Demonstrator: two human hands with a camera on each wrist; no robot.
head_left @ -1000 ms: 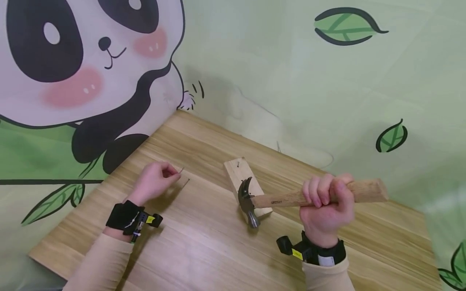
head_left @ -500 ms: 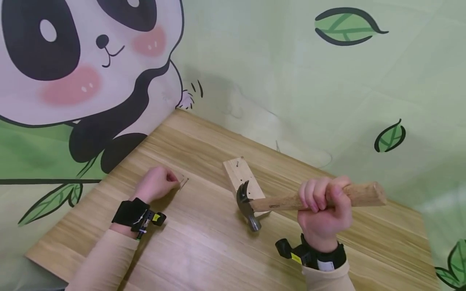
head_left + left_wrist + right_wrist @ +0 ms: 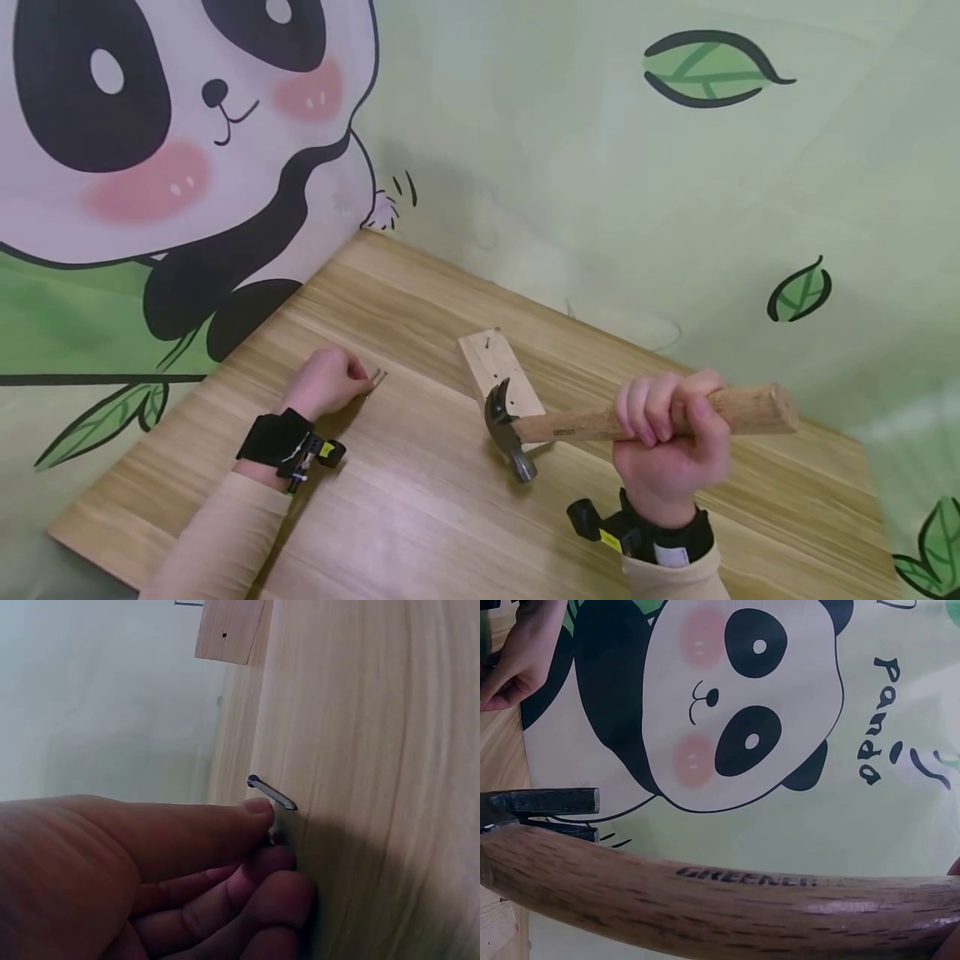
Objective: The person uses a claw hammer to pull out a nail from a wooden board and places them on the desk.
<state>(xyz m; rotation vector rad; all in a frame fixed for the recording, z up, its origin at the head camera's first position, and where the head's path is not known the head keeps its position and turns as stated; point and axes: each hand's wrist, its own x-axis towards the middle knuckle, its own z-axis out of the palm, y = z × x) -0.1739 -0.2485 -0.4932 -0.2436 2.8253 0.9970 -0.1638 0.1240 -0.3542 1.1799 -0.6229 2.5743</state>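
— Any writing to read?
— "GREENER" is printed in dark capitals on the wooden hammer handle (image 3: 727,896).
— Anything else?
— "Panda" in black letters on the wall poster (image 3: 877,720), beside the cartoon panda's head.

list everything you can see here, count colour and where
table: 1, light wood, fills the lower frame
block: 1, pale wood, mid table, a nail in its far end
nail: 1, grey metal, left of the block, at the left hand's fingertips
hammer: 1, dark steel head, wooden handle, head over the block's near end
wall: 1, green with leaves and a black and white panda
wrist straps: 2, black, one on each wrist
left hand: pinches the nail on the table
right hand: grips the hammer handle
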